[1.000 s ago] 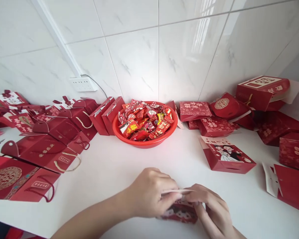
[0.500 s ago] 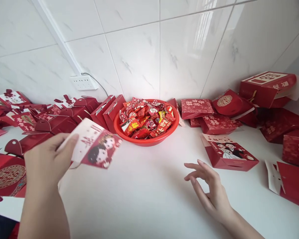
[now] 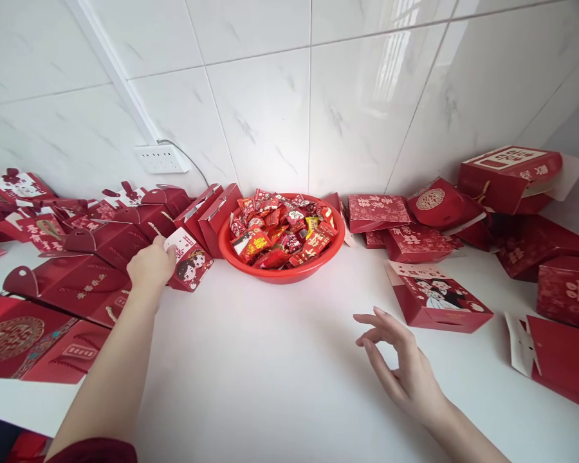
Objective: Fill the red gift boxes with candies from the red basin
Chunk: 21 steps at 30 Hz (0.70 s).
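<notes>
Cartoon-couple box (image 3: 190, 265), just in front of two plain red boxes (image 3: 219, 222).
I see the left hand (image 3: 151, 265) pinching its pale top (image 3: 179, 242), maybe because it's thin there. The right hand (image 3: 405, 370) is spread, holding nothing.

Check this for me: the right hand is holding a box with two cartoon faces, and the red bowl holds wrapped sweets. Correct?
Not quite: in the head view, the left hand is holding the box with two cartoon faces. The red bowl does hold wrapped sweets.

Indoors (home or shop, unclear); tiled wall (image 3: 265, 116); socket strip (image 3: 161, 159); white tabletop (image 3: 260, 360).
</notes>
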Motion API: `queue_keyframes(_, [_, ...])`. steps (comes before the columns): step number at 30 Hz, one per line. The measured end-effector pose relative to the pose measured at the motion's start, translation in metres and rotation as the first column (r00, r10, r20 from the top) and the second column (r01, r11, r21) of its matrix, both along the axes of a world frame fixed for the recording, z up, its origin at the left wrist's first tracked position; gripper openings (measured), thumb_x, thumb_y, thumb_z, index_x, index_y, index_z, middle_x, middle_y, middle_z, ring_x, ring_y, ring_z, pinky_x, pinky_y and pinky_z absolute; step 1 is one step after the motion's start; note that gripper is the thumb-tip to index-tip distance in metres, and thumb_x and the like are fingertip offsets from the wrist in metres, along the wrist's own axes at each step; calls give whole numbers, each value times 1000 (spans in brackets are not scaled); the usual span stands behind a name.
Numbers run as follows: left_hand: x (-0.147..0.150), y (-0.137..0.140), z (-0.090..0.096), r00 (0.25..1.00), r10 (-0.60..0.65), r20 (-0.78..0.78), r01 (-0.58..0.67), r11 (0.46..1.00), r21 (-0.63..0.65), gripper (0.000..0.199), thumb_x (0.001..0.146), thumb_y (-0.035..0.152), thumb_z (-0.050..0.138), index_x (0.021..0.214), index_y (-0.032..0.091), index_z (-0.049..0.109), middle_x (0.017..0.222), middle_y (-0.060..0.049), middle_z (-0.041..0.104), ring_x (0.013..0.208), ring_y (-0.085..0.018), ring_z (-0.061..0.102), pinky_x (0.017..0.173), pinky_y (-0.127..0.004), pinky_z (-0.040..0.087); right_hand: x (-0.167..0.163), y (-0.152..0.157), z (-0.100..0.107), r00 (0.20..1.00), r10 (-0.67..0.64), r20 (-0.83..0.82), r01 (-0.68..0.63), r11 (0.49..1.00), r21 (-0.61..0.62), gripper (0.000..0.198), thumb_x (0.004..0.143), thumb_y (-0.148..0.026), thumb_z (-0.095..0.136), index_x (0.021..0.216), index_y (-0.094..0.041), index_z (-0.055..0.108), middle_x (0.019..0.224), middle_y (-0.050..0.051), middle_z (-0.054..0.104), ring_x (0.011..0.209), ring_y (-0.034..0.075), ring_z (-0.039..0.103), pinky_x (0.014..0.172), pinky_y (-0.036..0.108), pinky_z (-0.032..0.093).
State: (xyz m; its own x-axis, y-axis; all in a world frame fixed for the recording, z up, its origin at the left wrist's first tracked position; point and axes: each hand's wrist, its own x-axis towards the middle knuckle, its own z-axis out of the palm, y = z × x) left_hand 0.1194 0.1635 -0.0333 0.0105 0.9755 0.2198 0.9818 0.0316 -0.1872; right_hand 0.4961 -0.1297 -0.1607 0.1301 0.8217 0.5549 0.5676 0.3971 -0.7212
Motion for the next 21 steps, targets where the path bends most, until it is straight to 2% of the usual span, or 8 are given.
queue_keyframes(5, [-4, 0, 1, 1000, 3, -9, -3, 1000, 16, 67, 100, 53, 11, 124, 3, 49, 97, -23, 65, 86, -34, 64, 65, -37, 43, 0, -1, 0, 1000, 13, 23, -12, 1000, -20, 64, 93, -6, 46, 150, -28, 25, 126, 15, 60, 84, 15, 64, 45, 18, 52])
queue_keyframes(13, [-11, 5, 4, 998, -55, -21, 56, 998, 41, 72, 98, 56, 10, 124, 3, 51, 93, -21, 66, 80, -32, 63, 62, -36, 42, 2, 0, -4, 999, 34, 33, -32, 998, -62, 65, 93, -7, 46, 150, -28, 23, 128, 14, 59, 86, 15, 64, 40, 15, 48])
queue_keyframes(17, [-13, 10, 1, 995, -94, -25, 96, 993, 74, 66, 100, 51, 14, 120, 1, 52, 93, -20, 66, 74, -28, 62, 61, -35, 42, 3, -1, -7, 999, 36, 38, -33, 996, -84, 63, 94, -8, 46, 149, -28, 25, 126, 13, 60, 87, 15, 63, 46, 17, 52])
queue_keyframes(21, [-12, 11, -6, 993, -118, -29, 121, 982, 148, 56, 101, 40, 19, 119, -2, 51, 98, -21, 65, 76, -28, 61, 62, -37, 44, 2, 0, -6, 997, 45, 59, -38, 994, -101, 59, 95, -10, 44, 148, -28, 27, 124, 12, 61, 85, 15, 64, 59, 24, 59])
